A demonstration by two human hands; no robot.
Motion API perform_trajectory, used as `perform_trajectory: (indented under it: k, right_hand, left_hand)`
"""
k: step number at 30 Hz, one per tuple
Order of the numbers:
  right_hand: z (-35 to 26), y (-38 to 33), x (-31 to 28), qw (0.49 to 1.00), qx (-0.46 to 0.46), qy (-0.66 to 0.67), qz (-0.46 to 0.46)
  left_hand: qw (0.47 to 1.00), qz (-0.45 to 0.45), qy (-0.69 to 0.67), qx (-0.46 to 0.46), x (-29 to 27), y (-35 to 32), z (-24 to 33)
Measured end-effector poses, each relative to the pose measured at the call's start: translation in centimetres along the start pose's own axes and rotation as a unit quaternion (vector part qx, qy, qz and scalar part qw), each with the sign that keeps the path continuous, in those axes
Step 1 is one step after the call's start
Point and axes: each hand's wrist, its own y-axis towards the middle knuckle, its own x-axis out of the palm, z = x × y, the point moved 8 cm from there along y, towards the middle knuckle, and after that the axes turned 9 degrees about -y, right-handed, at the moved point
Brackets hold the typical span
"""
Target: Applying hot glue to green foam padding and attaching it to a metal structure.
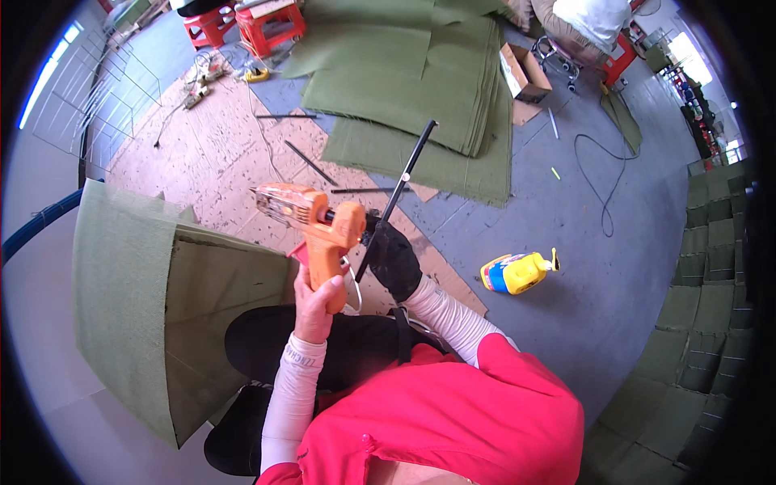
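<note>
A bare left hand (314,311) wraps around the handle of a bulky orange plastic glue gun (327,238), raised before the lap with its nozzle aimed away from the wearer's red top (469,412), presumably to keep the tip clear. Just beside it, a black-gloved right hand (396,260) grasps a slim, straight black rod (416,153), seemingly held low so its upper length stands free. The right grip's finger placement is hard to make out; a white cord (358,284) is partly hidden behind the gun.

Your glue gun (326,242) is left of the rod (394,202); stacked sheets (396,97) lie ahead, a pump bottle (516,273) to your right.
</note>
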Motion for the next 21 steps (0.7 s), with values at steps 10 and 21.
perform_trajectory:
  k: [10, 21]
  right_hand:
    - [-3.3, 1.8, -0.5, 0.994, -0.011, 0.107, -0.009]
    - [-1.6, 6.5, -6.8, 0.984, 0.065, 0.13, 0.104]
  left_hand:
    - [0.989, -0.132, 0.007, -0.066, 2.0, -1.6, -1.1]
    - [0.991, -0.122, -0.025, -0.042, 2.9, -0.7, -1.1]
